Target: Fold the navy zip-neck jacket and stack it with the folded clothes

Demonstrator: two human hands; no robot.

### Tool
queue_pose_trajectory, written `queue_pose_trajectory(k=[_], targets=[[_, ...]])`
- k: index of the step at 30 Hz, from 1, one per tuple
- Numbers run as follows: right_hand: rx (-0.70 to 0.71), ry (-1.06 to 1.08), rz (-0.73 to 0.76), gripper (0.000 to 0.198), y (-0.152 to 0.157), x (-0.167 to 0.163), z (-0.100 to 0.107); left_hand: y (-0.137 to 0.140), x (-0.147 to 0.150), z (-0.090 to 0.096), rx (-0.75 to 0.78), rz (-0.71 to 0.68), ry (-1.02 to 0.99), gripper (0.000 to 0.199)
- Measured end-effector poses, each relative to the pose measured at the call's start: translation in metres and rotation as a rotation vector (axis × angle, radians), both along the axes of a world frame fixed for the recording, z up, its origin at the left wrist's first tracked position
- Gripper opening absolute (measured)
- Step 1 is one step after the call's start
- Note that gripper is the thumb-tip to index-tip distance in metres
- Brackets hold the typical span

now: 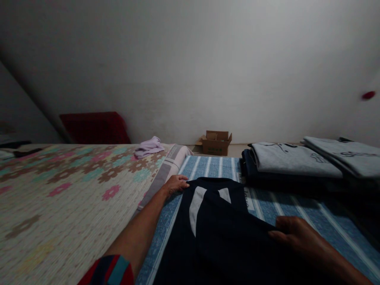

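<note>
A dark navy shirt (219, 233) with white curved panels lies spread in front of me, its collar end pointing away. My left hand (177, 184) is at the shirt's far left shoulder corner, thumb and fingers closed on the edge of the cloth. At the right, my right hand (292, 231) pinches the shirt's side edge and holds it raised, so the fabric stretches in a taut diagonal fold. The near part of the shirt runs out of view at the bottom.
Beneath the shirt is a blue striped sheet (212, 166). Folded grey garments (293, 160) are stacked on dark ones at the right. On the left lie a flowered bed cover (89, 198) and a crumpled lilac cloth (149, 147). An open cardboard box (216, 147) stands by the wall.
</note>
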State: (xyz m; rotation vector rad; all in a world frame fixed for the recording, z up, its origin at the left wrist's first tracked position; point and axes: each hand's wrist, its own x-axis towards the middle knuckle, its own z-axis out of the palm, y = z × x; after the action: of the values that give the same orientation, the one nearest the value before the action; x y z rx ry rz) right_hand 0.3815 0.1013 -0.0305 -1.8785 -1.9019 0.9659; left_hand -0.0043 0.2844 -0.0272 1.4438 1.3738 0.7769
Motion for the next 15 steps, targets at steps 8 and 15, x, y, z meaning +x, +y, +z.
queue_pose_trajectory(k=[8, 15], targets=[[0.008, -0.014, -0.006, 0.024, -0.002, -0.002, 0.006, 0.001, 0.004, 0.011, -0.059, -0.140, 0.016, 0.045], [0.004, -0.044, -0.014, 0.023, -0.002, -0.005, 0.012, 0.002, 0.006, 0.010, -0.055, -0.116, 0.024, 0.048]])
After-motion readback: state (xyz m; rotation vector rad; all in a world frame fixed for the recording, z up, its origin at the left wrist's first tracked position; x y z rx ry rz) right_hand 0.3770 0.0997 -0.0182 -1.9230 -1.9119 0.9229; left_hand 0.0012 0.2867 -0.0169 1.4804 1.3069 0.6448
